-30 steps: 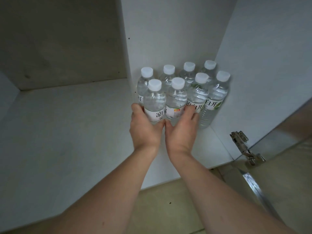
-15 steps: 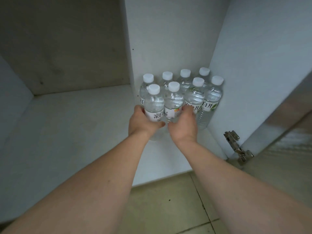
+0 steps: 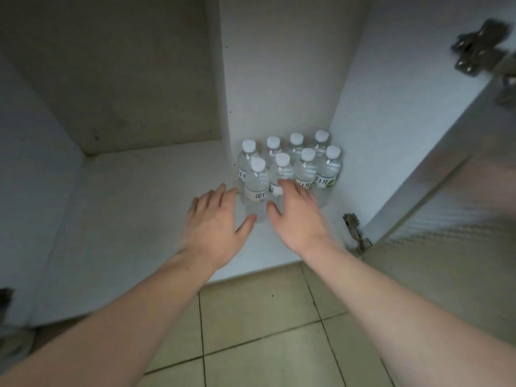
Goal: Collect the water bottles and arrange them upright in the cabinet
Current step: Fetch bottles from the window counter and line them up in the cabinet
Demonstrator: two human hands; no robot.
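Both hands have let go of the front bottles and drawn back toward the cabinet's edge since half a second ago. Nearest lies the tiled floor [image 3: 259,325]. Above it, the left hand [image 3: 215,222] hovers over the cabinet shelf [image 3: 125,213] with its grip wide, fingers spread and holding nothing. The right hand [image 3: 297,216] is likewise wide and empty, its fingertips overlapping the front row in the view; contact cannot be told. Beyond them, eight water bottles [image 3: 304,169] stand upright in two rows in the right back corner. A door hinge [image 3: 356,230] sits at right.
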